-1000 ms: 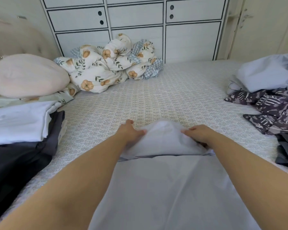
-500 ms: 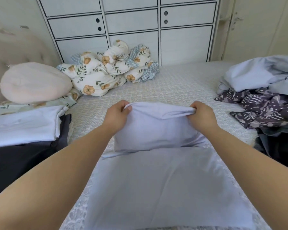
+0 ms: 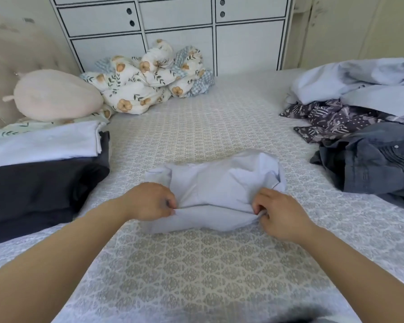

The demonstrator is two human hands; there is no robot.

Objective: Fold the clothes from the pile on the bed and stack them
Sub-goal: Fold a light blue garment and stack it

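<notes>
A pale blue garment (image 3: 219, 185) lies folded into a small bundle on the patterned bed sheet (image 3: 208, 264), in the middle of the view. My left hand (image 3: 149, 201) pinches its near edge at the left end. My right hand (image 3: 278, 215) pinches the same edge at the right end. To the left sits a stack of folded clothes (image 3: 40, 159), pale blue on top of dark ones. An unfolded pile (image 3: 359, 127) at the right holds a light blue piece, a purple patterned piece and a grey denim piece.
A floral quilt (image 3: 149, 82) is bunched at the far side against white drawers (image 3: 177, 26). A pink round cushion (image 3: 54, 94) rests by the padded headboard at the left.
The long blue garment was lifted at its far fold and brought toward me. It now lies as a short bundle, with both hands lower and nearer, holding its near edge.
</notes>
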